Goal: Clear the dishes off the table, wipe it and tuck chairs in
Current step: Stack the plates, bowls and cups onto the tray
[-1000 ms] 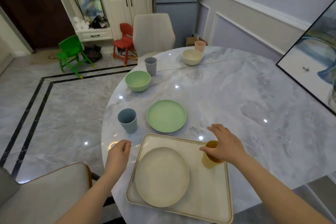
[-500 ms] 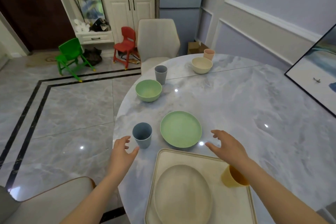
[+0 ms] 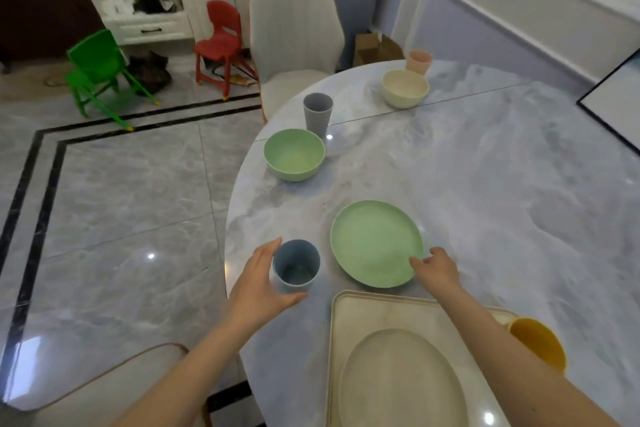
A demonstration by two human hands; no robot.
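On the marble table (image 3: 485,184), my left hand (image 3: 259,284) wraps around a blue cup (image 3: 296,267) near the left edge, fingers on its far-left side and thumb on its near side. My right hand (image 3: 436,270) is at the near-right rim of a green plate (image 3: 374,239), thumb on the rim and fingers curled at the edge. A beige tray (image 3: 341,322) lies in front of me, carrying a cream plate (image 3: 398,381) and a yellow cup (image 3: 536,343). Farther off stand a green bowl (image 3: 294,154), a grey cup (image 3: 318,113), a cream bowl (image 3: 405,88) and a pink cup (image 3: 419,61).
A beige chair (image 3: 294,28) stands at the table's far end, and another chair (image 3: 104,392) is at my near left. A framed picture (image 3: 613,107) leans at the right. Small red (image 3: 221,35) and green (image 3: 97,69) chairs stand on the tiled floor.
My right hand let go of the yellow cup on the tray and reached forward to the green plate's rim. My left hand moved up and closed around the blue cup.
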